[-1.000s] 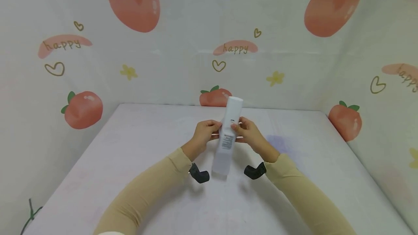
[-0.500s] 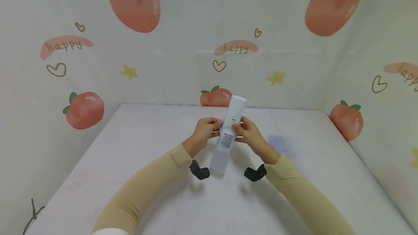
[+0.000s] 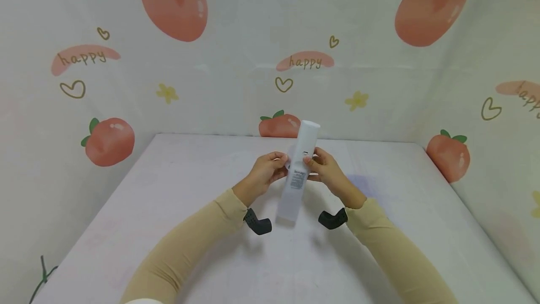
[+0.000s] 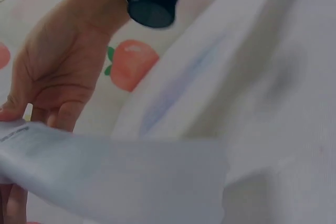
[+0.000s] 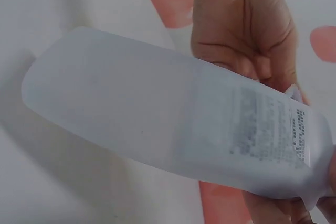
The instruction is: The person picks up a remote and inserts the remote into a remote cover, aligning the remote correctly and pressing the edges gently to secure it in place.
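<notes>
We count one white tube (image 3: pixel 298 172) at the centre of the frame, held between two hands: one left hand (image 3: pixel 265 172) and one right hand (image 3: pixel 329 172). Two beige sleeves (image 3: pixel 190 252) rise from the bottom edge, each with one black wrist camera (image 3: pixel 257 223). One pale bench (image 3: pixel 126 229) fills the lower half. On the backdrop (image 3: pixel 236 79) behind we count six peaches, three "happy" marks and three outlined hearts.
</notes>
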{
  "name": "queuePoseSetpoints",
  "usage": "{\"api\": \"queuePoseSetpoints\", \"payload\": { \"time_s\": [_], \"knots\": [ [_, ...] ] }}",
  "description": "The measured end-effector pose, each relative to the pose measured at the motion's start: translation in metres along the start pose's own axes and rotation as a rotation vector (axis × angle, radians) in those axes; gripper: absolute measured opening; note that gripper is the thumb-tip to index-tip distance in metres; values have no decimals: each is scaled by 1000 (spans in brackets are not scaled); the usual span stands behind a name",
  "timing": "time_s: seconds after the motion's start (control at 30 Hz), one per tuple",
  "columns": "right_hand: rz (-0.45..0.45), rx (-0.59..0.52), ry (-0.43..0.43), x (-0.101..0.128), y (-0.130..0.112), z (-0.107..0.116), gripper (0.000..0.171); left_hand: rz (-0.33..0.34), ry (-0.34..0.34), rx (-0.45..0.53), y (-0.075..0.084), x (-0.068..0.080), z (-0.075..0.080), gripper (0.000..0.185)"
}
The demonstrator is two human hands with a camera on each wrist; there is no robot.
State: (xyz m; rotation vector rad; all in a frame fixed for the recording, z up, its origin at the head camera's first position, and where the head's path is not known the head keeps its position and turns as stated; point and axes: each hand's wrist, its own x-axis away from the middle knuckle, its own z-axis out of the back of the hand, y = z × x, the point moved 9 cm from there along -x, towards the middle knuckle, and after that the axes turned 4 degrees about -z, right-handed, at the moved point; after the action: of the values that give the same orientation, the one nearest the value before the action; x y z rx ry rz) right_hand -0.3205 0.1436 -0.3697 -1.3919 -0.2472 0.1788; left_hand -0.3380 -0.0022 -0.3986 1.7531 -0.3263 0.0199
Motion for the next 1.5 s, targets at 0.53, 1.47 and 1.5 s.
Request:
{"api": "queuePoseSetpoints", "payload": {
  "time_s": [0.53,1.47,1.5],
  "knots": [
    [-35,62,14,-2,4,1,43,-198,-84,-308,11,3,-12,33],
    [-56,-255,242,-2,21,0,7,-348,-136,-490,23,9,-7,43],
    [-60,-268,235,-2,21,-1,5,-353,-126,-491,23,9,-7,43]
  ]
}}
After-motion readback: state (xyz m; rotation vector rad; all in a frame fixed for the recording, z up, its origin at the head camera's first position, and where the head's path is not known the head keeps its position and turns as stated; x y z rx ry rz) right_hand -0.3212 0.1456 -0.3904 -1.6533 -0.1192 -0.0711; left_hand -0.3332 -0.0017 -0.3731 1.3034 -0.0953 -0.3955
